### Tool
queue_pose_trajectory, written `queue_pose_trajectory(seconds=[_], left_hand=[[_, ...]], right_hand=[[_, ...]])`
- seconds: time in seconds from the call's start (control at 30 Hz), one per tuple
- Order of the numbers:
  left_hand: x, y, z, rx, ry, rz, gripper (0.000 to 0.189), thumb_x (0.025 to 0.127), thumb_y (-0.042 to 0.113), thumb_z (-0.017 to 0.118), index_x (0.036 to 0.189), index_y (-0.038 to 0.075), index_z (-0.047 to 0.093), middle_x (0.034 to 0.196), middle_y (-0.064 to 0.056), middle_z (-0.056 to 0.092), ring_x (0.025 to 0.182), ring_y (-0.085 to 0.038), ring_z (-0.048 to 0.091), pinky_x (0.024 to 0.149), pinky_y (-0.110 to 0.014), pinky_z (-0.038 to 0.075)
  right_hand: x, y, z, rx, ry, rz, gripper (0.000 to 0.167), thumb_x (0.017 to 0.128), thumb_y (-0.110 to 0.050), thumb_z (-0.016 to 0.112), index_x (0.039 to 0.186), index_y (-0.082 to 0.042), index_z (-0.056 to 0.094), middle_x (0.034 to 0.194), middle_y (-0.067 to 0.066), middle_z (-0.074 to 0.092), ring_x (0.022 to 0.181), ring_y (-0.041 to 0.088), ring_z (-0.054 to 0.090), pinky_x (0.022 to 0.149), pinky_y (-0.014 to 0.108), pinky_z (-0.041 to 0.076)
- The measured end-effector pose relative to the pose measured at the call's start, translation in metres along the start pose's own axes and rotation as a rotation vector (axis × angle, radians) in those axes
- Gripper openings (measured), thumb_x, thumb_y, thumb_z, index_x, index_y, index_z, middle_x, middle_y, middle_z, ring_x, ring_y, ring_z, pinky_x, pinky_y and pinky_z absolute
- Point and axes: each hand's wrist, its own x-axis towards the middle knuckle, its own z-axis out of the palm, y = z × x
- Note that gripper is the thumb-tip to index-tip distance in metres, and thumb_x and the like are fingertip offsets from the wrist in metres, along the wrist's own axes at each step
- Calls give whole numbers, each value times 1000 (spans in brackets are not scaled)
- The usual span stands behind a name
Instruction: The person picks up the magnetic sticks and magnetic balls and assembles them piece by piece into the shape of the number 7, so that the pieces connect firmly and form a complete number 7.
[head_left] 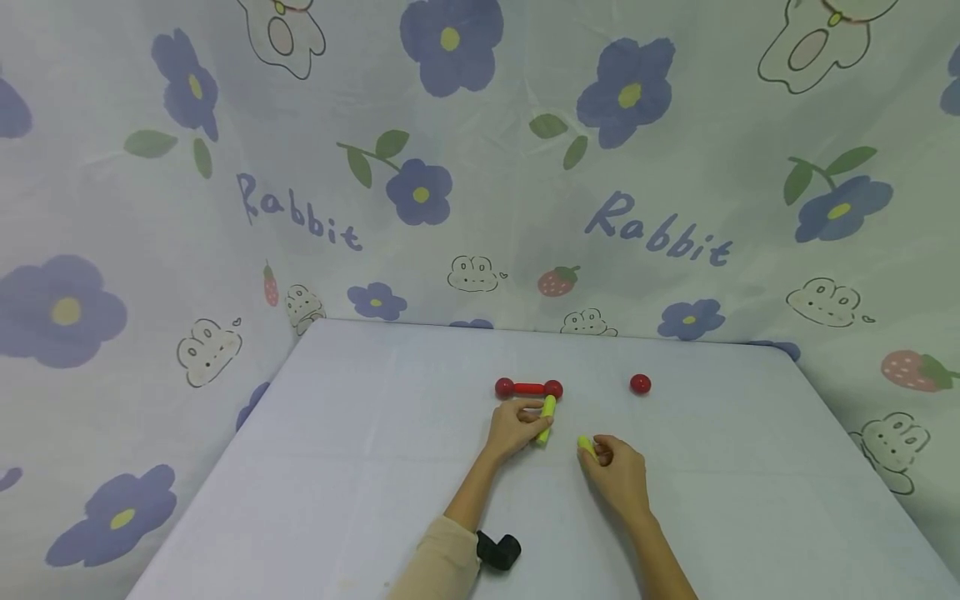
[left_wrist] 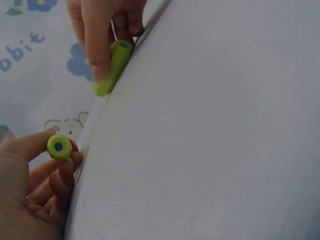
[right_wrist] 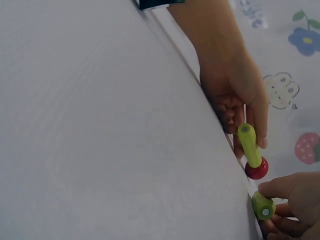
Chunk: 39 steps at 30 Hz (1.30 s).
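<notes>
Currently both hands at work over the white counter [head_left: 315, 500], near its middle. Left hand [head_left: 516, 427] pinches a yellow-green rod [head_left: 547, 419] between thumb and fingers; the rod's far end meets the right-hand red ball in the head view. Right wrist view also shows red at that end; cannot tell whether the two are joined. Left wrist view: rod faceted, dark blue spot in its near end face.

Right hand [head_left: 619, 478], nearer the person and to the right, pinches a second yellow-green rod [head_left: 587, 447], mostly covered by the fingers. The two rods apart, a bare strip of counter between.

Just beyond left hand: a red bar [head_left: 529, 388] lying crosswise, one red ball [head_left: 505, 387] at its left end, another red ball [head_left: 553, 389] at its right. Third red ball [head_left: 640, 384] alone, well to the right.

Beige sleeve [head_left: 441, 560] on left forearm; black device [head_left: 499, 552] beside it. Patterned cloth [head_left: 510, 208] behind, flowers and rabbits.
</notes>
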Motion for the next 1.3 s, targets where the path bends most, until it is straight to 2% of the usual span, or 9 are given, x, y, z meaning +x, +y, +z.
queue_pose_trajectory(seconds=[0.2, 0.43, 0.6, 0.77, 0.93, 1.1, 1.3], left_hand=[[0, 0, 0, 10, 3, 10, 35, 83, 25, 71, 111, 4, 67, 97, -12, 71, 81, -18, 68, 55, -24, 53], [0, 1, 0, 15, 2, 7, 36, 83, 25, 71, 112, 4, 67, 99, -12, 70, 83, -19, 69, 56, -24, 53], [0, 0, -1, 12, 3, 4, 36, 83, 25, 71, 111, 3, 67, 100, -13, 70, 83, -19, 69, 58, -24, 54], [0, 0, -2, 11, 1, 4, 36, 83, 25, 71, 111, 3, 67, 98, -13, 71, 82, -18, 69, 57, -23, 53], [0, 0, -2, 11, 1, 6, 36, 83, 25, 71, 111, 3, 67, 96, -12, 71, 81, -18, 69, 58, -23, 53], [-1, -1, -1, 13, -3, 1, 35, 84, 26, 71, 111, 5, 67, 98, -10, 70, 82, -18, 68, 59, -23, 53], [0, 0, -1, 8, 4, 3, 35, 83, 25, 72, 110, 3, 68, 95, -12, 71, 81, -19, 68, 58, -24, 53]], right_hand=[[-1, -2, -2, -35, -22, -6, 30, 78, -8, 74, 100, 11, 66, 82, 10, 66, 72, 17, 60, 63, 26, 50], [-2, -1, -4, -40, -88, -60, 31, 77, -3, 75, 105, 6, 66, 88, 10, 68, 80, 21, 62, 71, 34, 52], [-1, 0, -7, -4, -171, -71, 31, 75, 2, 72, 105, 1, 67, 91, 5, 69, 84, 20, 62, 75, 35, 51], [1, 1, -9, 35, -264, -43, 31, 75, 3, 71, 106, -2, 67, 97, 4, 70, 94, 23, 62, 87, 42, 49], [4, 3, -12, 57, -356, -36, 30, 77, 3, 69, 106, -5, 67, 103, 3, 68, 100, 25, 61, 92, 47, 46], [8, 6, -17, 59, -424, -99, 28, 77, 5, 65, 103, -4, 68, 103, 5, 68, 104, 30, 59, 93, 50, 44], [13, 9, -19, 58, -441, -186, 32, 72, 13, 59, 96, -5, 71, 99, 6, 68, 101, 31, 60, 91, 51, 45]])
